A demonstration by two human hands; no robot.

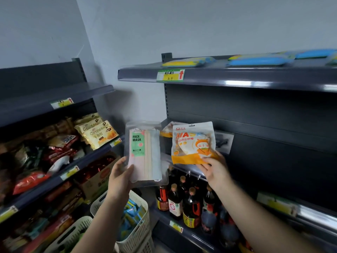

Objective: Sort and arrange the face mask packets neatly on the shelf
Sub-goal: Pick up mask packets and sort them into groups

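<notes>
My left hand [119,177] grips the lower left corner of a clear packet labelled FACE MASK [145,152], with pastel masks inside, held upright in front of the shelf's left end. My right hand [216,169] holds an orange and white MASK packet [192,143] with a cartoon figure by its bottom edge, upright over the middle shelf [273,199]. Behind it another orange packet [168,129] leans on the shelf, mostly hidden. A dark mask packet [223,142] stands against the shelf's back panel to the right.
The top shelf [255,77] carries flat blue and yellow packs. Sauce bottles [182,201] stand on the shelf below my hands. White baskets [140,225] with blue packets sit on the floor. The left shelving [54,148] holds croissant bags and snacks.
</notes>
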